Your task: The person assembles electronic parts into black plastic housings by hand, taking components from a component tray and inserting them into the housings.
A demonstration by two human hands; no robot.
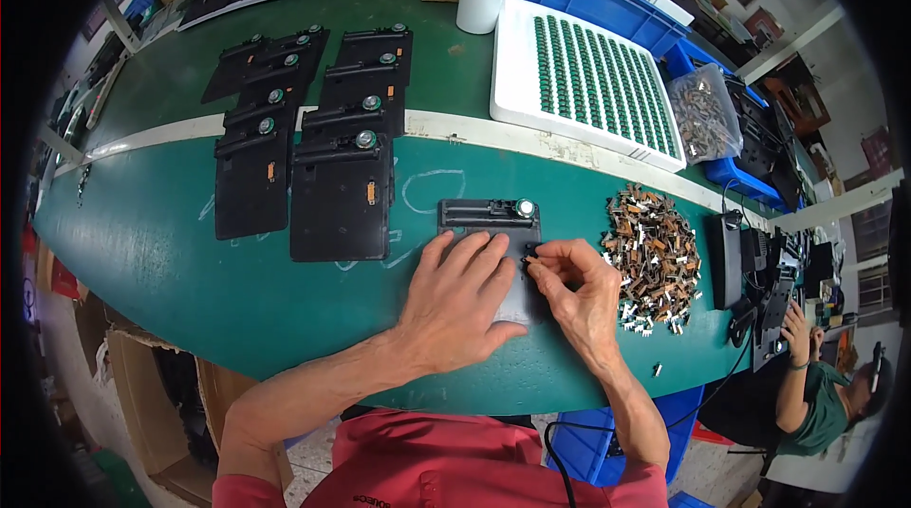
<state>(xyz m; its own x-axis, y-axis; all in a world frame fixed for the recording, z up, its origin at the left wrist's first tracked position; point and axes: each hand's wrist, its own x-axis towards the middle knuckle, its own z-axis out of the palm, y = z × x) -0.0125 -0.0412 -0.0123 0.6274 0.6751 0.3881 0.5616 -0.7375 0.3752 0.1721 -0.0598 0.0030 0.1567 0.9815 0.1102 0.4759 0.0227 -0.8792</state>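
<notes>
A black plastic panel [517, 295] lies on the green table in front of me, with a tube-like ridge and a round silver-and-green piece [524, 209] along its far edge. My left hand [455, 295] rests flat on this panel, fingers stretched forward and thumb apart. At the panel's right edge, my right hand [577, 295] pinches a small dark electronic part [529, 258] between thumb and fingertips. Its exact kind is mostly hidden by the fingers. Just right of that hand spreads a pile of small brown, black and white electronic parts [655, 257].
Several similar black panels [340, 209] stand overlapped in two rows at left. A white foam tray [517, 81] with rows of green parts sits at the far right, near a bag of parts [702, 114]. A cable [726, 380] runs at right. A co-worker's hand [795, 332] shows beyond.
</notes>
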